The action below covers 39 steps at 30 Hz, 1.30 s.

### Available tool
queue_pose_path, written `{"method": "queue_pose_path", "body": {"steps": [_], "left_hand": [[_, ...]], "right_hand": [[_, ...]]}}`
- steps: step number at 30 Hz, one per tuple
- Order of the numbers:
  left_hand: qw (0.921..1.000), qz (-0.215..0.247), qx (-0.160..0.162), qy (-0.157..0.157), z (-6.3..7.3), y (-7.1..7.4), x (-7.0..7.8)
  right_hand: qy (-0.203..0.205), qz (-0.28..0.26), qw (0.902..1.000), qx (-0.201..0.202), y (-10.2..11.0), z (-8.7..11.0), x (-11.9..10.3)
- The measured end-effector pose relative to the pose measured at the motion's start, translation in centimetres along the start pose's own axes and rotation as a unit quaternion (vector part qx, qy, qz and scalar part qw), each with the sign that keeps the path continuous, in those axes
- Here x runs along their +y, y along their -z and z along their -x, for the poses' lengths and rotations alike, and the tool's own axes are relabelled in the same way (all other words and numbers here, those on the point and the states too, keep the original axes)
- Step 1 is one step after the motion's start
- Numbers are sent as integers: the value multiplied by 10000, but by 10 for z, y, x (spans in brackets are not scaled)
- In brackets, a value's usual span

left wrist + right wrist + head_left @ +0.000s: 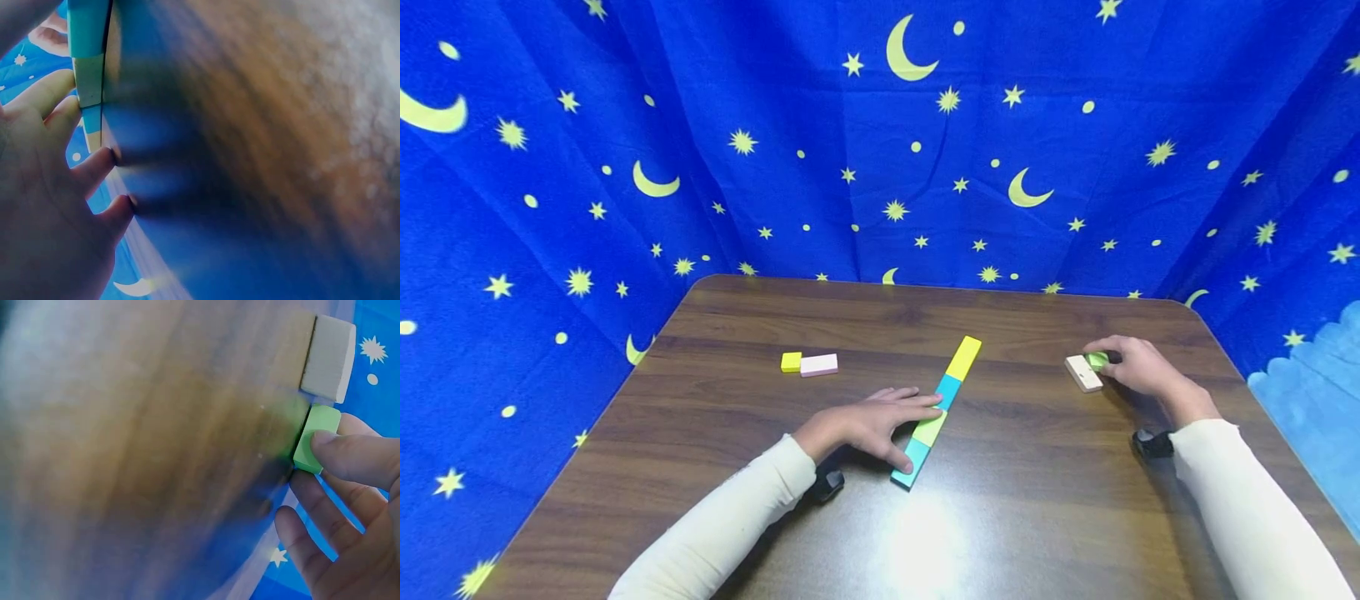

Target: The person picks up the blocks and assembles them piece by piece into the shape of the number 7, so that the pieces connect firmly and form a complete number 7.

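Observation:
On the table, a diagonal row of flat blocks lies end to end: a teal block (912, 463) nearest, then a light green block (930, 430), a blue block (947, 389) and a yellow block (964, 358). My left hand (872, 425) rests on this row with fingers spread, thumb on the teal block and a fingertip near the join of the green and blue ones. At the right, my right hand (1138, 367) pinches a small green block (317, 439) between thumb and fingers. Close beside that block lies a white block (1083, 374).
Toward the left on the brown table (737, 450), a small yellow block (792, 362) touches a pale pink block (818, 365). A blue curtain (820, 108) with moons and stars surrounds the table's back and sides.

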<state>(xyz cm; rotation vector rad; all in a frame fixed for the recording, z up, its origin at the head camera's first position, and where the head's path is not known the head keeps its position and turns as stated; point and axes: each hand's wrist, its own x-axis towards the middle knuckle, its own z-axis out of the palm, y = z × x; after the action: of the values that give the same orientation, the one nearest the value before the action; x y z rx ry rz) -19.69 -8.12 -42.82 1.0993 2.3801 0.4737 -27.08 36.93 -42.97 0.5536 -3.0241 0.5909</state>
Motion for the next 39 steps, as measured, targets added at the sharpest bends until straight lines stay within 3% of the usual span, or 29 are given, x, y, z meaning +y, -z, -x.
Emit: {"method": "queue_pose_path", "body": {"steps": [8, 25, 39], "left_hand": [[10000, 5, -10, -32, 1, 2, 0], [10000, 21, 10, -60, 0, -1, -3], [10000, 49, 2, -21, 0, 0, -1]], "right_hand": [[-68, 158, 9998, -74, 11, -19, -6], [-219, -114, 9990, -361, 20, -66, -35], [-626, -877, 9929, -500, -3, -89, -68]]}}
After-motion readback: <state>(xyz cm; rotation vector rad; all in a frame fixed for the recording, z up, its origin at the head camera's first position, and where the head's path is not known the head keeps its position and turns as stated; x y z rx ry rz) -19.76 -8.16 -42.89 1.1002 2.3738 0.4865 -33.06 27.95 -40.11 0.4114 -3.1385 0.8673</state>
